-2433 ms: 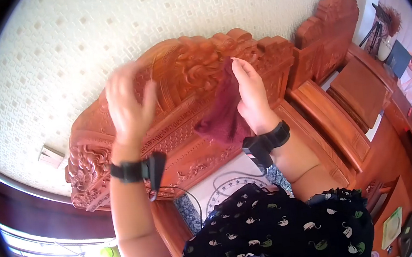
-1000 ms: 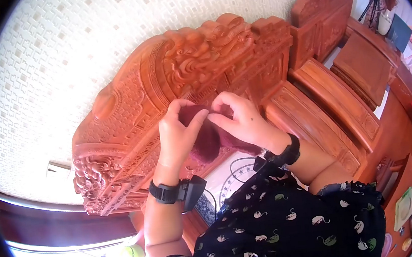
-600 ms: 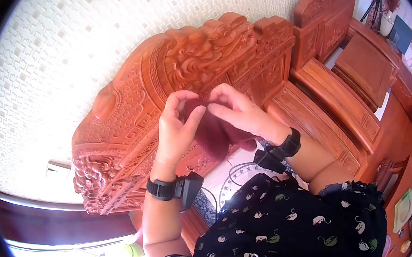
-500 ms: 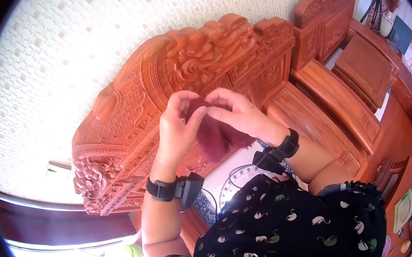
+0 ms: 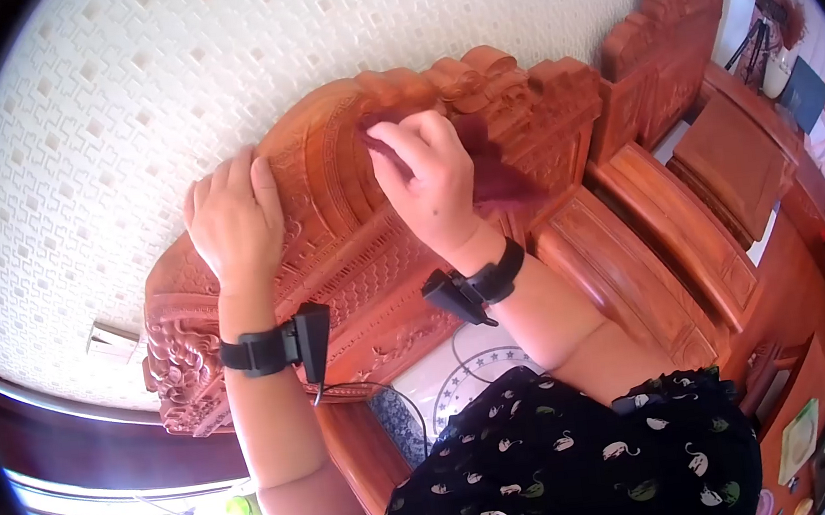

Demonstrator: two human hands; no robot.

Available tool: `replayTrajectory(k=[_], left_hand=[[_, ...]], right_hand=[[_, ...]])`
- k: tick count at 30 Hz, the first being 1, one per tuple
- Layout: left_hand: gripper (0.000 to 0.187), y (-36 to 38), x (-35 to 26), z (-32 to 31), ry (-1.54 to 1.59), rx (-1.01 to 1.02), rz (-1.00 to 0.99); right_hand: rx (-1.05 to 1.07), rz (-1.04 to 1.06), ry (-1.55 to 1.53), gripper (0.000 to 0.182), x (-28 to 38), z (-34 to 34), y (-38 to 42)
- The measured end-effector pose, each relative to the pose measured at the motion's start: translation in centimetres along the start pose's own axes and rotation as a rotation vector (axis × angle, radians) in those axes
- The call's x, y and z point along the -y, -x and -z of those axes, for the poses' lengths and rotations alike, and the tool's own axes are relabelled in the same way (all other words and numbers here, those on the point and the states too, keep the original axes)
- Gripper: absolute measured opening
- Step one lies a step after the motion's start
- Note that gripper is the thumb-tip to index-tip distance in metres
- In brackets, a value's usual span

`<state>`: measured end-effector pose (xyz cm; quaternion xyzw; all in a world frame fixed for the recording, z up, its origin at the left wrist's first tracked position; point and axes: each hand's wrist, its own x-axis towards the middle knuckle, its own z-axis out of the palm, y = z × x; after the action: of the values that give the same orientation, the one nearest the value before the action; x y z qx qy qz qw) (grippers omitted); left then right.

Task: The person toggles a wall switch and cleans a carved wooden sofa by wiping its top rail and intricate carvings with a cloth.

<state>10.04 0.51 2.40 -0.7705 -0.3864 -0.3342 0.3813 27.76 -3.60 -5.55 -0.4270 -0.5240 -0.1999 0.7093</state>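
Dark red cloth (image 5: 505,182) hangs from my right hand (image 5: 430,180), whose bent fingers press part of it against the upper carved area of the wooden backrest (image 5: 326,196). My left hand (image 5: 235,216) lies over the backrest's top edge, further left, with its fingers stretched and somewhat spread and nothing held. A black strap with a small box sits on each wrist.
Patterned wallpaper (image 5: 153,84) rises behind the backrest. To the right are a wooden seat (image 5: 626,275), a second carved backrest (image 5: 661,40) and a brown stacked panel (image 5: 730,144). A white wall switch (image 5: 112,341) is at the left. Bright window light enters lower left.
My hands have parted. The left moved left onto the top edge and let go of the cloth; the right moved up with the cloth onto the carving.
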Motion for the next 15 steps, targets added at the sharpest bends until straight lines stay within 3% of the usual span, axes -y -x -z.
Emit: replayTrajectory(k=[1,8,11,13,15], left_hand=[[0.033,0.1,-0.1,-0.1,0.055,0.124,0.071],[0.030,0.1,-0.3,-0.4,0.057,0.046,0.075],[0.028,0.0,-0.3,-0.3,0.089,0.021,0.067],[0.027,0.1,-0.2,-0.4,0.103,0.012,0.074],[0.027,0.1,-0.2,-0.1,0.112,-0.016,0.099]], right_hand=[[0.004,0.013,0.022,0.022,0.1,-0.3,-0.1],[0.108,0.226,0.081,0.024,-0.1,0.1,-1.7],[0.262,0.301,0.156,0.030,-0.8,1.0,-2.6],[0.274,0.296,0.170,0.028,-1.3,1.7,-2.4],[0.253,0.156,0.196,0.026,-1.8,2.6,-0.9]])
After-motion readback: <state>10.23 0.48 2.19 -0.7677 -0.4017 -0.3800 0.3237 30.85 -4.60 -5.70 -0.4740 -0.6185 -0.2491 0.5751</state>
